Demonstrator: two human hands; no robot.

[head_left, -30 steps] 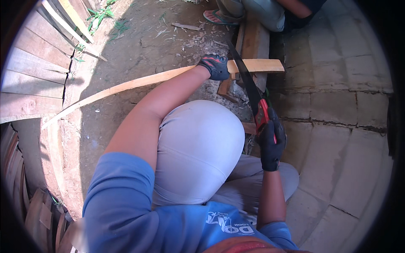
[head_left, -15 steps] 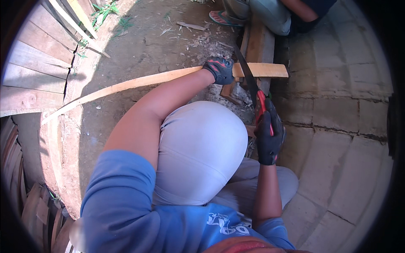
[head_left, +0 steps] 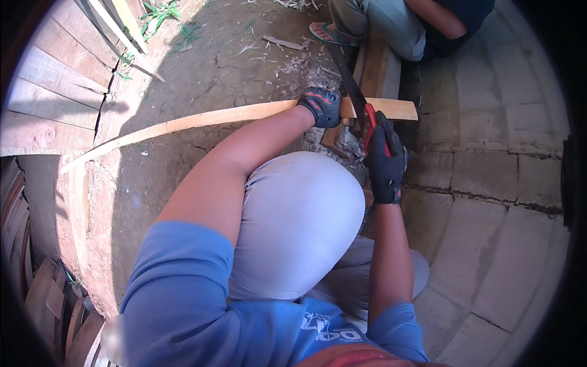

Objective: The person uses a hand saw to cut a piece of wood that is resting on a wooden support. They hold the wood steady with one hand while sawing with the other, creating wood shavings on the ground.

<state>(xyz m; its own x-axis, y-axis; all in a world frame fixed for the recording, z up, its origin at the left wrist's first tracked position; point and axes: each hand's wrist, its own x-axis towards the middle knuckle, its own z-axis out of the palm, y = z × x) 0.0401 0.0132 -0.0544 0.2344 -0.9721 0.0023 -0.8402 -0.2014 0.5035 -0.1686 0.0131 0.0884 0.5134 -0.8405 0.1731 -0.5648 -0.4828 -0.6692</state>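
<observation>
Bare brown earth [head_left: 183,202] lies under and around a long pale wooden strip [head_left: 202,117], the landmark here, with grey block paving [head_left: 483,177] beyond its right end. Furthest left, a wall of upright boards [head_left: 55,110] stands beyond the strip's thin, curved left end, and loose wood pieces [head_left: 52,293] are heaped on the near side of that end. Green plants [head_left: 162,18] grow on the strip's far side. Next, nearer the wearer than the strip, comes a blue shirt [head_left: 257,336] with white printed lettering [head_left: 336,330] on its front, creased and partly folded out of sight; below the strip's middle and right part rises a knee [head_left: 299,226] in pale grey trousers. The left hand [head_left: 322,106], in a black-and-red glove, is clamped over the strip toward its right end. Just right of that hand, a saw [head_left: 351,79] slants across the strip; whether its teeth have bitten into the wood is hard to tell from this angle. A timber beam [head_left: 382,76] runs beneath the strip's right part. The right hand [head_left: 386,159], gloved in black, is closed around the saw's red handle [head_left: 370,119], on the near side of the strip. Past the strip's far side, another person [head_left: 397,30] crouches in green-rimmed sandals [head_left: 333,35].
</observation>
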